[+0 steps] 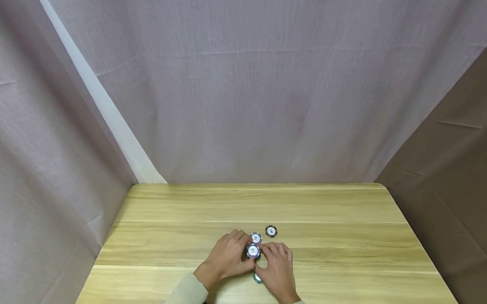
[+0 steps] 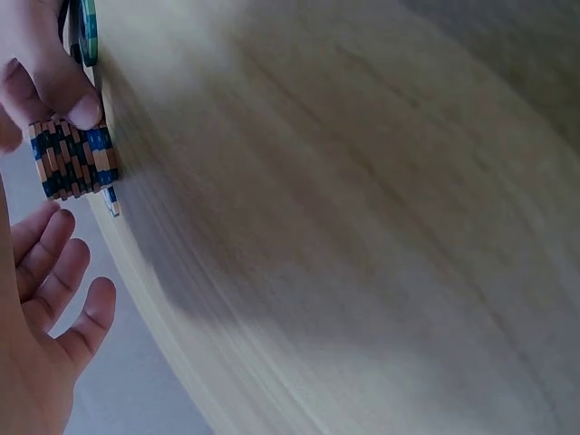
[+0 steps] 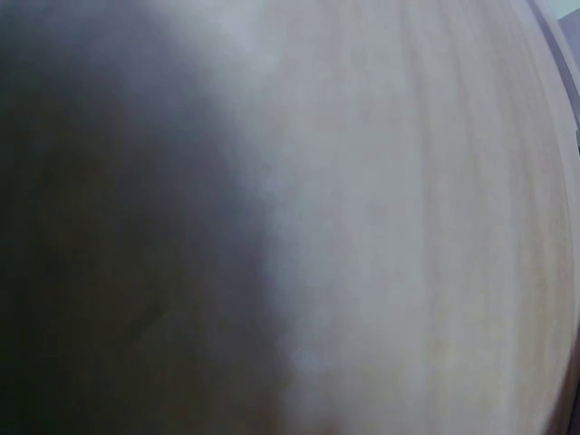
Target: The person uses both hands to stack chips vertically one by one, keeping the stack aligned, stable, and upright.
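Between the two hands a stack of several poker chips (image 1: 253, 251) stands on the table, its top chip blue and white and marked 10. My left hand (image 1: 228, 255) pinches it from the left with thumb and forefinger. Against its right side curl the forefinger and thumb of my right hand (image 1: 278, 268). In the left wrist view the stack (image 2: 72, 159) shows blue and tan edges, with fingers (image 2: 77, 272) loosely spread beside it. Another blue chip (image 1: 256, 237) lies just beyond the stack. A green chip (image 1: 257, 278) is partly hidden by the right thumb.
A black-edged chip (image 1: 271, 231) lies alone beyond the right hand. The wooden table (image 1: 175, 212) meets grey curtains (image 1: 245, 102) at its back and left, with a brown curtain (image 1: 455, 156) at the right. The right wrist view shows blurred tabletop and a dark shape.
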The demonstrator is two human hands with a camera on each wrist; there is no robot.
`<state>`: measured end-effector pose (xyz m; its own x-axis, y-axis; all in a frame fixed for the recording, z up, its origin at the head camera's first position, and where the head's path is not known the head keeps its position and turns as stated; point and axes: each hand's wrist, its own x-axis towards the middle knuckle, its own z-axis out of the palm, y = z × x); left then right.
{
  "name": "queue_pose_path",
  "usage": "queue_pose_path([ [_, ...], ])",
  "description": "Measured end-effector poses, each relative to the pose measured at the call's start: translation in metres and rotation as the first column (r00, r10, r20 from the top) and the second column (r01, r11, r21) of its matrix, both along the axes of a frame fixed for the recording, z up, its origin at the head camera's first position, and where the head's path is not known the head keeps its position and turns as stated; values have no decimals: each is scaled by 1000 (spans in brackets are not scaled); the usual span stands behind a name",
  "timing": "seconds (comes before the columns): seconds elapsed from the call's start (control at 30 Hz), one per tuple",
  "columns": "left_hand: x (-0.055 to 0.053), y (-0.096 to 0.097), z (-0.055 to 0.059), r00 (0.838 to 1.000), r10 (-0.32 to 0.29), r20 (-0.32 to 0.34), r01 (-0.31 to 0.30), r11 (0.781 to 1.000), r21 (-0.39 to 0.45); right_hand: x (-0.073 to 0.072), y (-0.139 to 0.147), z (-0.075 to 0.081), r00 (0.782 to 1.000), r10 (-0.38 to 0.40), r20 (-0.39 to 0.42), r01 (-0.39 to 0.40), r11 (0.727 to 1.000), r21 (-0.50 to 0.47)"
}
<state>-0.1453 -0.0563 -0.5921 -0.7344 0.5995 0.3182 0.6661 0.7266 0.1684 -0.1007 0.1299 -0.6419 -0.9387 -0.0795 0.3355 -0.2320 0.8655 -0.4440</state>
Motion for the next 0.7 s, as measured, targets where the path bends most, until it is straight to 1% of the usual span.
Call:
queue_pose_path([
  [0.2,-7,-3,-1,995,35,93,-41,997,62,0,-2,1,1000,-2,9,2,1000,-9],
  [0.33,-15,-4,0,988,39,150,-52,995,85,0,-2,-1,1000,-4,3,4,1000,-2],
  [0.53,-29,-6,0,973,10,229,-40,991,130,0,-1,-2,1000,-8,-14,8,1000,5],
  [0.6,-32,-6,0,965,-3,260,-30,992,122,0,-1,-2,1000,-11,-15,11,1000,6],
  [0.7,-38,-6,0,956,-31,292,5,996,90,0,-1,-1,1000,-16,-7,16,1000,7],
])
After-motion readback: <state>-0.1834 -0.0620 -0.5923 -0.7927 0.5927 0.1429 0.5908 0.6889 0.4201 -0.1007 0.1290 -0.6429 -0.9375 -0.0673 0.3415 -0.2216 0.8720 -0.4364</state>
